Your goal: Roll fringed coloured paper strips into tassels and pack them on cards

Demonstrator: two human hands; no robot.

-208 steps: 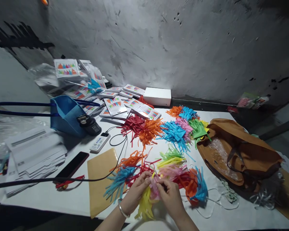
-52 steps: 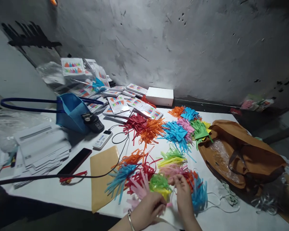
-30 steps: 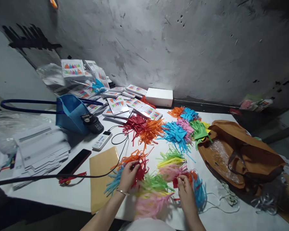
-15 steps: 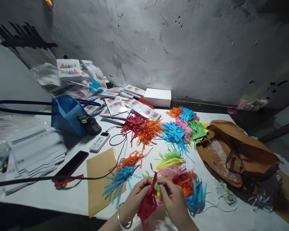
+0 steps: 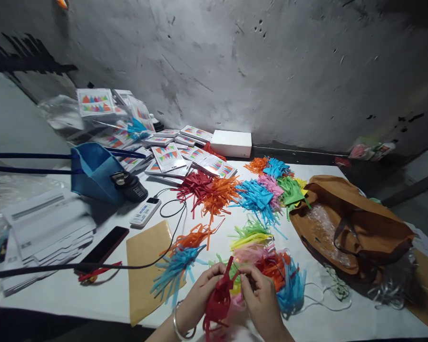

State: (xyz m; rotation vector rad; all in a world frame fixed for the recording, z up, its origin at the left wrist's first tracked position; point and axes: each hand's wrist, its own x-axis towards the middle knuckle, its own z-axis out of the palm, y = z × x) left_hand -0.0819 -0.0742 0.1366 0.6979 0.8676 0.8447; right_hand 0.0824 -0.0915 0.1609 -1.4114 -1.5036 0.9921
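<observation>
Low in the head view, my left hand [image 5: 197, 300], with a metal bangle at its wrist, is closed round a red fringed tassel [image 5: 217, 301]. The tassel's narrow top sticks up between my hands and its loose strips hang below. On the other side, my right hand [image 5: 261, 295] pinches a thin strip at the tassel's upper edge; the fingertips partly hide it. Just beyond my fingers lie pink tassels [image 5: 248, 255], yellow and green tassels [image 5: 251, 235], an orange-red tassel [image 5: 275, 271] and a blue tassel [image 5: 291, 289].
Left of my hands, blue and orange tassels [image 5: 180, 263] overlap a tan envelope [image 5: 144, 280]. A phone [image 5: 103, 249], a power bank [image 5: 145, 212] with a cable, and a blue bag [image 5: 96, 173] stand further left. Printed packs [image 5: 169, 157] are piled behind; a brown bag [image 5: 374, 223] lies right.
The red tassel has turned and its strips hang more separated. My right fingertips have shifted slightly at its upper edge. The whole view has swung a little to the right.
</observation>
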